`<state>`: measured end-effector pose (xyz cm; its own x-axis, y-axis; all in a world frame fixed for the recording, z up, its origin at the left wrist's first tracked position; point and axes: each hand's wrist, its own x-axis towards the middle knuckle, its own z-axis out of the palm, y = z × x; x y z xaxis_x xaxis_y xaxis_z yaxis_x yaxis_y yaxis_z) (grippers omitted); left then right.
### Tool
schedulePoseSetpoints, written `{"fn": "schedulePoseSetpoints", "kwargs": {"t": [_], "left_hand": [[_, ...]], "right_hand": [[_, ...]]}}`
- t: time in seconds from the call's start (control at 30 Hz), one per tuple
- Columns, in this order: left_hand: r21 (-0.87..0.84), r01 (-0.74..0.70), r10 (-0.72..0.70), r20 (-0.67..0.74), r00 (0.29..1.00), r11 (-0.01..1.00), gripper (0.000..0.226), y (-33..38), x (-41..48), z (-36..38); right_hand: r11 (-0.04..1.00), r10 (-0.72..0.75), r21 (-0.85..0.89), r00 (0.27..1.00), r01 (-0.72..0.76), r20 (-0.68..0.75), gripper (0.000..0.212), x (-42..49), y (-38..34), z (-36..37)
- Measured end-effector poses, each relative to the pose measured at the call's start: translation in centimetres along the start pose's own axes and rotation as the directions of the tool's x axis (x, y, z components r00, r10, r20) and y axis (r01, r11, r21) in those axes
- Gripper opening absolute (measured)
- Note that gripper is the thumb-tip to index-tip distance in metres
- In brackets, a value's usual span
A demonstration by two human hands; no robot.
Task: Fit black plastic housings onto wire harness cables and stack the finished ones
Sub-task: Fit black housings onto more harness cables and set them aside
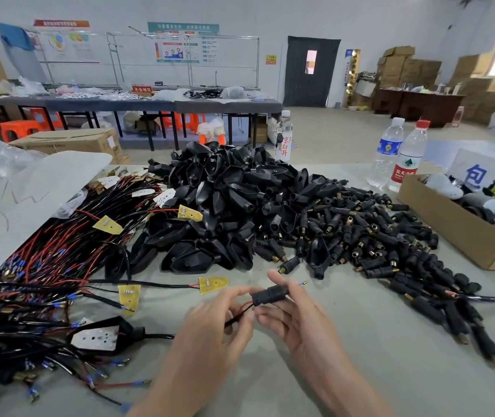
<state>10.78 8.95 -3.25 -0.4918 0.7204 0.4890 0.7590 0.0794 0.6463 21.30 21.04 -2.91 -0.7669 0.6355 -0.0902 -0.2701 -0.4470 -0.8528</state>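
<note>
Head view: two bare hands work low in the middle of a grey table (360, 371), with heaps of parts behind them.
Left hand (210, 326): back of the hand toward the camera, fingers curled, fingertips pinching the red and black wires (240, 313) just left of the plug.
Right hand (294, 317): palm turned up, thumb raised, fingers cupped under the black cylindrical plug (270, 296) and gripping it.
Plug and wires: held between the two hands; a brass tip pokes out of the plug's right end, and the wires leave its left end and run down to the left.
Housing heap (219, 206): black tapered housings piled mid-table, behind both hands and apart from them.
Plug heap (375, 236): loose black plugs with brass ends, spread to the right of the housings; the nearest ones lie just beyond the right thumb.
Harness pile (44, 266): red and black cables with blue terminals and small yellow boards, left of the hands.
Boarded housing (98, 337): a black housing with a pale board in it, lying on the cables left of the left hand.
Cardboard box (450, 230): open, at the table's right edge.
Water bottles (387, 155): two, upright, behind the box.
</note>
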Motion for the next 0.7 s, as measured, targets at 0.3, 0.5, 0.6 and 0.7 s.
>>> {"fn": "schedulePoseSetpoints", "kwargs": {"t": [0.3,0.5,0.6,0.7], "left_hand": [[0.179,-0.034,0.021,0.076,0.997,0.983,0.028,0.59,-0.28,-0.43],[0.228,-0.018,-0.009,0.118,0.993,0.973,0.039,0.54,-0.34,-0.83],[0.231,-0.013,-0.015,0.122,0.992,0.973,0.046,0.19,-0.34,-0.67],[0.23,-0.02,-0.01,0.127,0.992,0.973,0.05,-0.03,-0.36,-0.6]], "right_hand": [[0.963,-0.02,-0.268,0.998,0.034,0.052,0.034,-0.35,-0.01,0.33],[0.955,-0.068,-0.287,0.997,0.078,0.046,0.041,-0.19,-0.22,0.09],[0.947,-0.095,-0.305,0.995,0.101,0.035,0.04,-0.24,-0.33,0.01],[0.941,-0.111,-0.321,0.994,0.111,0.019,0.04,-0.24,-0.54,-0.05]]}}
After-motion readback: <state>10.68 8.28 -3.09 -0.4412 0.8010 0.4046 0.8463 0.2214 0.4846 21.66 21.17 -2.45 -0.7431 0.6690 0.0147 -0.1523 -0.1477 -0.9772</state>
